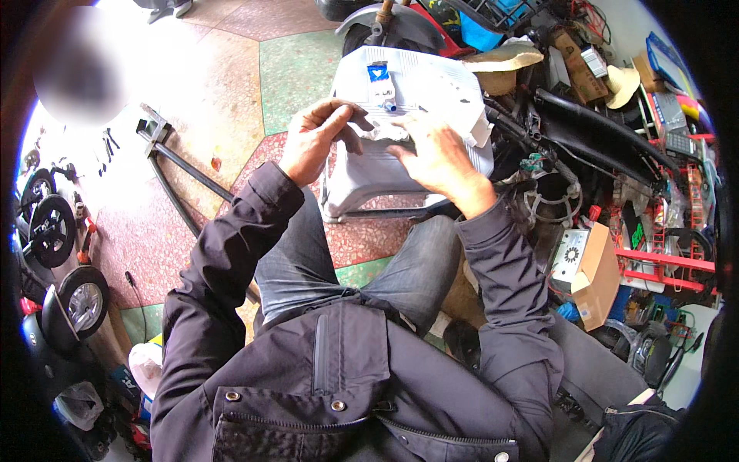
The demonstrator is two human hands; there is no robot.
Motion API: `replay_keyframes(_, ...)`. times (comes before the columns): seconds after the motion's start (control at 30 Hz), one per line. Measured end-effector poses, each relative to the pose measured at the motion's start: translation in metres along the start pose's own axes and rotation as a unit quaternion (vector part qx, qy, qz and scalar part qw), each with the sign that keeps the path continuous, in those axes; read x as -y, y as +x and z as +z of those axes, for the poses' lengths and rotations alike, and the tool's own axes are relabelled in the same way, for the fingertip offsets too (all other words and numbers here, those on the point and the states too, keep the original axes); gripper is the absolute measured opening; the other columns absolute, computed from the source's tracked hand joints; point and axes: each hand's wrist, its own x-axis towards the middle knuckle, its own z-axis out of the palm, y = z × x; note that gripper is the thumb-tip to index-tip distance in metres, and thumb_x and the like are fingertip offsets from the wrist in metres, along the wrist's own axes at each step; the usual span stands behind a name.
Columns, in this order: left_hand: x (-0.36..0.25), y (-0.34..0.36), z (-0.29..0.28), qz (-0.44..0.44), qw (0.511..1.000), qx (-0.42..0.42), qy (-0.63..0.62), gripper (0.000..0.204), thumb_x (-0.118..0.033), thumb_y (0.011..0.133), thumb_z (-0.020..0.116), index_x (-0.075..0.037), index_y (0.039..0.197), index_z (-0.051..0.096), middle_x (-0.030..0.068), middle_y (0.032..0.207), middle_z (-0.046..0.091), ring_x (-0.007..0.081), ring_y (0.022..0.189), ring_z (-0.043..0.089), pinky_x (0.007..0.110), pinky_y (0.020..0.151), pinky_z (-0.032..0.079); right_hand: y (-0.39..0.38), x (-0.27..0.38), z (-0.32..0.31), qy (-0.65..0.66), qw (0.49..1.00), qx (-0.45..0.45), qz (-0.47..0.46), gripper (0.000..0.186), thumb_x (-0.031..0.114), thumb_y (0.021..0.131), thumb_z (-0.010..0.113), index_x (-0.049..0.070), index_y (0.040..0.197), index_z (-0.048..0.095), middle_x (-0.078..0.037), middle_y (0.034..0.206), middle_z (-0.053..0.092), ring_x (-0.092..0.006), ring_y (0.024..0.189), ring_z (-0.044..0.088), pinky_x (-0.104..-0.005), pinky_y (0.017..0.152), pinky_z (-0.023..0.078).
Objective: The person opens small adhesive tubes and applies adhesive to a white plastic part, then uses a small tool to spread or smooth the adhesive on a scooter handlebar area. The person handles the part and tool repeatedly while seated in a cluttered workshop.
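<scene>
Both my hands are over a pale grey plastic stool or box (369, 185) between my knees. My left hand (319, 138) is at its left side, with thumb and fingers curled together in a pinch; what they hold, if anything, is too small to make out. Opposite it, my right hand (443, 158) reaches in with thumb and fingers apart, and strong glare washes out its fingertips. Some crumpled white material (379, 132) lies between the hands. Just beyond it, a blue and white squeeze tube (381, 86) rests on the grey top.
A wheel with a dark fender (366, 31) stands behind the stool. On the right are a long black seat (600, 127), an opened cardboard box (596, 277) and red metal racks (670, 262). A black metal frame (181, 173) and small wheels (83, 300) are at left.
</scene>
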Motion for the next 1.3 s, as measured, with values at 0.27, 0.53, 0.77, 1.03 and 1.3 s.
replay_keyframes(0.27, 0.003, -0.007, -0.005, -0.035, 0.992, 0.049, -0.107, 0.032, -0.029, 0.112, 0.051, -0.002, 0.121, 0.065, 0.0139, 0.108, 0.072, 0.0209, 0.084, 0.07, 0.034, 0.076, 0.057, -0.018, 0.008, 0.0, -0.017, 0.999, -0.024, 0.015, 0.028, 0.014, 0.087, 0.077, 0.008, 0.115, 0.074, -0.015, 0.098, 0.072, -0.0351, 0.088, 0.072, -0.0413, 0.078, 0.058)
replay_keyframes(0.53, -0.01, -0.017, 0.018, 0.025, 0.975, 0.008, 0.221, 0.029, -0.016, 0.105, 0.066, 0.0, 0.129, 0.064, 0.0055, 0.101, 0.072, 0.0098, 0.083, 0.064, 0.025, 0.075, 0.051, -0.032, 0.031, -0.015, 0.474, 0.846, -0.035, 0.243, 0.025, 0.013, 0.103, 0.067, -0.006, 0.118, 0.071, -0.003, 0.095, 0.073, -0.0082, 0.082, 0.066, -0.025, 0.075, 0.054)
replay_keyframes(0.77, -0.014, -0.014, 0.03, -0.073, 0.996, 0.02, 0.044, 0.012, -0.011, 0.099, 0.074, -0.002, 0.105, 0.07, 0.003, 0.087, 0.07, 0.0106, 0.068, 0.063, 0.025, 0.062, 0.05, -0.038, 0.042, -0.013, 0.503, 0.824, -0.005, 0.259, 0.026, 0.012, 0.104, 0.065, -0.007, 0.121, 0.07, -0.005, 0.102, 0.073, -0.0096, 0.09, 0.066, -0.0248, 0.085, 0.053)
replay_keyframes(1.03, -0.014, -0.013, 0.039, -0.042, 0.999, 0.004, -0.008, 0.014, -0.004, 0.093, 0.078, -0.005, 0.092, 0.065, 0.0028, 0.079, 0.066, 0.0107, 0.061, 0.06, 0.025, 0.055, 0.047, -0.052, 0.045, -0.014, 0.552, 0.791, -0.022, 0.264, 0.026, 0.014, 0.104, 0.064, -0.005, 0.121, 0.071, -0.006, 0.103, 0.074, -0.0109, 0.092, 0.067, -0.027, 0.088, 0.053)
replay_keyframes(1.3, -0.014, -0.009, 0.055, -0.031, 0.994, 0.047, -0.09, 0.026, -0.022, 0.107, 0.062, 0.0, 0.12, 0.062, 0.008, 0.1, 0.065, 0.017, 0.079, 0.065, 0.03, 0.071, 0.052, -0.062, 0.05, -0.012, 0.712, 0.554, -0.216, 0.373, 0.017, 0.017, 0.104, 0.063, 0.006, 0.114, 0.072, -0.003, 0.104, 0.074, -0.0149, 0.091, 0.068, -0.0287, 0.081, 0.052)
